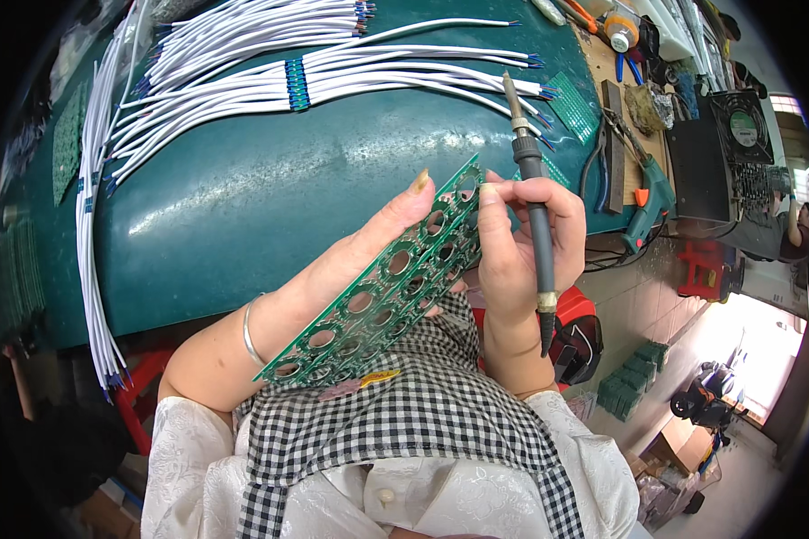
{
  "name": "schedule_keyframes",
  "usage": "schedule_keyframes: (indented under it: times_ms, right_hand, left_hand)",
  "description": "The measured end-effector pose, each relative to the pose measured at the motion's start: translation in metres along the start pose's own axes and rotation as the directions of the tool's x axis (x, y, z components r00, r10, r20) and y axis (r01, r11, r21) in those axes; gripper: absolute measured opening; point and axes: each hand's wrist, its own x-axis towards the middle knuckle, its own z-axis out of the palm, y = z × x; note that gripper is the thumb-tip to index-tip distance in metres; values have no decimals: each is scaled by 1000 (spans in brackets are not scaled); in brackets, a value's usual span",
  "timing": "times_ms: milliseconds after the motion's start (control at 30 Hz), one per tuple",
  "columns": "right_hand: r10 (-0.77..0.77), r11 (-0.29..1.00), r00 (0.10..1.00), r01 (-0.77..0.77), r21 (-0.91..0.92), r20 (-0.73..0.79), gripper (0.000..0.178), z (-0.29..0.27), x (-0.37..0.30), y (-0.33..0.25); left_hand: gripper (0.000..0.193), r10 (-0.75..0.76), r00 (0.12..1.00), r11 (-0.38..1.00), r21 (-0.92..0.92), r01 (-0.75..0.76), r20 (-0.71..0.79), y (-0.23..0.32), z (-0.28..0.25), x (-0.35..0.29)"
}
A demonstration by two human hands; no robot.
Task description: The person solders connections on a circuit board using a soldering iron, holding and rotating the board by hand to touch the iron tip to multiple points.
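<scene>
The left hand (394, 216) clasps the tilted circuit board (380, 279); the right hand (512, 247) pinches its upper corner, soldering iron (537, 225) tucked between fingers. Ahead of both, table (270, 193) stretches to white cables (368, 83).

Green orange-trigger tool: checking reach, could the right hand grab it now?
Probably not: the right hand holds a soldering iron and touches the perforated board, leaving little grip for the green tool.

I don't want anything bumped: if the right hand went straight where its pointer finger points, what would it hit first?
Probably the green board with round holes, just left of the right hand; I can't tell whether they already touch.
</scene>
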Motion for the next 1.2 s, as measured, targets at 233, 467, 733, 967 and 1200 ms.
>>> schedule_keyframes:
  times_ms: [233,467,733,967,1200]
  right_hand:
    - [16,1000,1000,-16,25,-17,25,1,0,-1]
    - [-73,996,997,72,-56,-6,24,0,1,-1]
    - [-167,978,986,167,-128,7,25,0,2,-2]
    - [-269,923,951,299,-241,149,29,-7,9,-8]
    - [-139,989,990,140,-56,19,24,-16,12,-17]
  left_hand:
    - [76,21,997,1000,14,-20,-70,5,10,-6]
    - [79,12,998,999,44,-9,-54,6,11,-8]
    - [74,22,1000,1000,-8,-22,-12,1,10,-6]
    - [78,81,997,991,112,-79,-12,3,12,-7]
    - [71,80,997,991,112,-80,4,17,17,-11]
